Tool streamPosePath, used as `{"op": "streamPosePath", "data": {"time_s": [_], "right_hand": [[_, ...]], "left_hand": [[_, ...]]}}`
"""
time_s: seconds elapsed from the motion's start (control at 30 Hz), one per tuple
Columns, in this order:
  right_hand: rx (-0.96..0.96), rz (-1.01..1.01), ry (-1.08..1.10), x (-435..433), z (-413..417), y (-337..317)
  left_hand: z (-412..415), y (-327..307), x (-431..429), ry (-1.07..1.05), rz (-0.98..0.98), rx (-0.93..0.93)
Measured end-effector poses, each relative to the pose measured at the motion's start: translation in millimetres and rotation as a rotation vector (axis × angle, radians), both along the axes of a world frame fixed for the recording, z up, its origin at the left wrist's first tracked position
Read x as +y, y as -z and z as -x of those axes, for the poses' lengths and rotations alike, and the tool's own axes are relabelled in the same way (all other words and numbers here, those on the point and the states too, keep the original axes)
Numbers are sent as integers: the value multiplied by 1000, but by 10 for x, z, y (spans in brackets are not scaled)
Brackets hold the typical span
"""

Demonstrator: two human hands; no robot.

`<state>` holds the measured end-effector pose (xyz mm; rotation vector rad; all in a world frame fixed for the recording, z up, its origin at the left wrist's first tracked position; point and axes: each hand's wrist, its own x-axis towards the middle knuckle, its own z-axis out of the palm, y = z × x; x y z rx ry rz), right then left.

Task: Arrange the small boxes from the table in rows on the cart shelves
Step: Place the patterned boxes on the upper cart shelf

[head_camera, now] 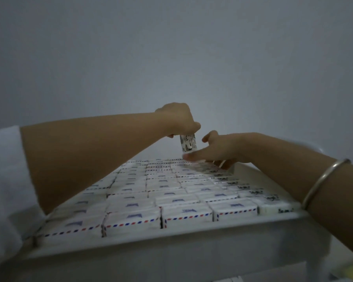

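Many boxes fill shelf | grey wall | left hand grips box

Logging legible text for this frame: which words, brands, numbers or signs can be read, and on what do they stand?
No text here reads as words.
Black print on the held box, gripped by the left hand: too blurred to read.
Blue mark atop each of the flat boxes: too blurred; their red-and-blue dashed edging bears no letters.
Black print on the rightmost row of boxes: too blurred.
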<state>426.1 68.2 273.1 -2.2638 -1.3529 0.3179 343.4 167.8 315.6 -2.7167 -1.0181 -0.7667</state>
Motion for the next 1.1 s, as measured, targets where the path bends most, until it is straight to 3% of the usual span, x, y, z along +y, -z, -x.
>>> {"op": "streamPosePath", "data": {"time_s": [0.13,0.23,0.3,0.4,0.47,0.57,0.77,1.1], "right_hand": [[-38,-124,32,94,-40,58],[-11,-104,62,108,-91,68],[21,-81,111,93,-100,70],[8,-25,147,78,-84,59],[20,-13,144,87,-89,61],[63,11,123,84,-91,74],[103,10,136,51,-36,96],[-58,88,184,13,-44,107]], "left_hand": [[-174,131,-12,47,197,-41],[-154,110,18,159,488,-111],[-78,74,60,196,586,-12],[27,67,151,211,431,161],[44,94,202,283,362,107],[21,152,181,411,393,-1],[34,201,126,421,539,125],[50,340,9,309,389,280]]}}
